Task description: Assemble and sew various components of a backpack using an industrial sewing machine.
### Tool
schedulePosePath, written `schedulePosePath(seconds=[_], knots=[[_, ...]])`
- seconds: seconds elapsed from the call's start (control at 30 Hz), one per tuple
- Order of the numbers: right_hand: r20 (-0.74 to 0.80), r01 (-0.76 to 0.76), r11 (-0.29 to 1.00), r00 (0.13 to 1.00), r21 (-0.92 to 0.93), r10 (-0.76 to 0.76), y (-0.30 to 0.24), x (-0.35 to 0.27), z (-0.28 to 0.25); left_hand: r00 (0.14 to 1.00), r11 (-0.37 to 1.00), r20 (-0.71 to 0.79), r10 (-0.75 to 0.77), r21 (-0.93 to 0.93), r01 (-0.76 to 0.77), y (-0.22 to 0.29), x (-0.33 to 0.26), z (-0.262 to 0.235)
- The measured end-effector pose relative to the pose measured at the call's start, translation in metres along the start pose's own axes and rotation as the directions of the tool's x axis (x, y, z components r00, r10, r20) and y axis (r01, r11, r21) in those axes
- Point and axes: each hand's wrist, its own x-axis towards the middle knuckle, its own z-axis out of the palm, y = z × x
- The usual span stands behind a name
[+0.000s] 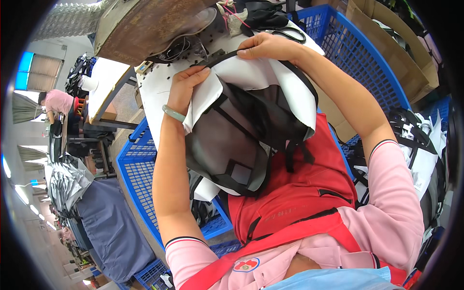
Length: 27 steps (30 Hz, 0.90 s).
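Held up over my lap is a partly sewn bag (222, 140) of dark grey fabric, with a white inner side, black edging and black straps hanging down. My left hand (191, 84), a pale green bangle at its wrist, pinches the white edge between thumb and fingers. At the top, my right hand (265, 46) is closed on the black-bound rim. Between the two hands the rim is stretched in a curve at the front of the white worktable (153, 104). Below the bag lies my red apron (309, 179), partly covered by it.
A rusty machine housing (145, 29) overhangs the worktable. Black-handled scissors (292, 34) lie at its far right. Blue plastic baskets (137, 164) with fabric pieces stand on both sides. A cardboard box (406, 53) is at far right. Another person (63, 104) works at far left.
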Motion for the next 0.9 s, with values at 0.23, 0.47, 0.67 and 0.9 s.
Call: schedulePosePath(seconds=[0.23,0.47,0.67,0.9], knots=[[-0.011,0.031,0.999,0.999,0.018,-0.030,0.009,0.016,-0.002,1.000,0.999,-0.011,0.018,-0.028,-0.018,0.004,0.007,-0.008],[-0.001,0.058,0.998,0.998,-0.020,-0.058,0.008,0.016,-0.003,1.000,1.000,0.006,0.017,-0.004,-0.017,-0.001,0.006,-0.005],[-0.044,0.015,0.999,0.999,-0.038,-0.016,0.013,0.017,-0.003,1.000,1.000,0.002,0.006,0.024,-0.006,0.004,0.007,-0.002],[-0.042,0.037,0.996,0.998,-0.077,-0.040,0.013,0.029,-0.007,0.999,0.999,0.017,0.047,0.019,-0.048,0.005,0.018,-0.009]])
